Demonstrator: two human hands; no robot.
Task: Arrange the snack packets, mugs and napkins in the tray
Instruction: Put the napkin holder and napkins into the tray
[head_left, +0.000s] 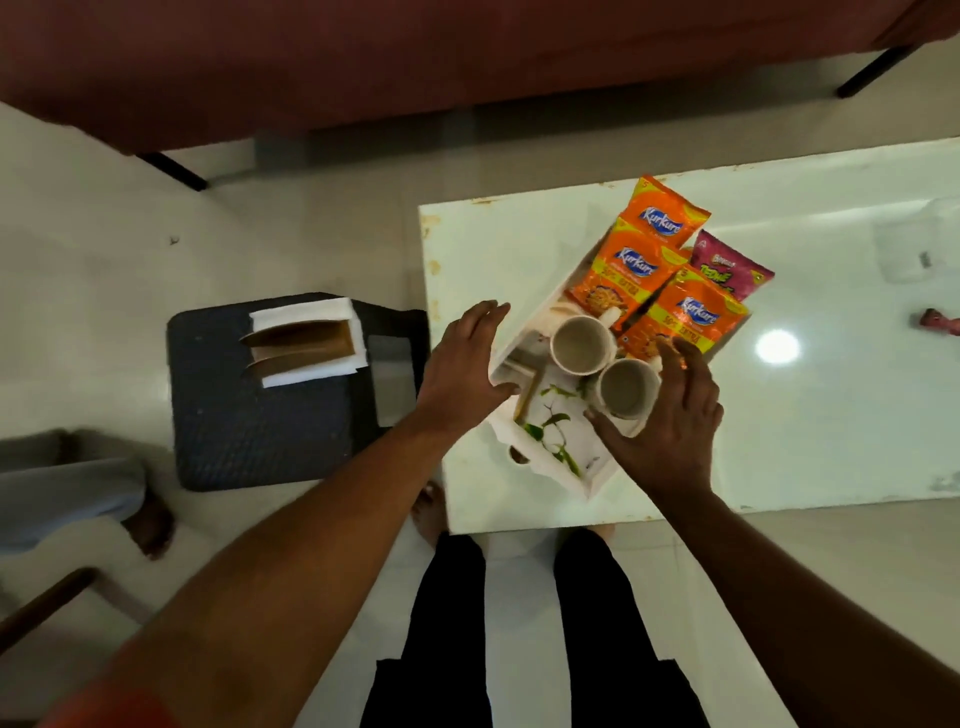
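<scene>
Orange and pink snack packets (655, 270), white leaf-patterned tray (550, 457).

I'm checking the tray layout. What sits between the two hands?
In the head view, the white tray with two empty mugs lies between the left hand and right hand.

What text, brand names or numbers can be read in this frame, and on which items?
"Kurkure" on the far orange packet, with a "5" at its top corner.
"Kurkure" and "50% EXTRA" on the middle orange packet.
"Kurkure" and "50% EXTRA", seen upside down, on the near orange packet.
"TEDHE" on the pink packet; its small top brand word is too blurred.
The mugs and tray show no readable text.
</scene>
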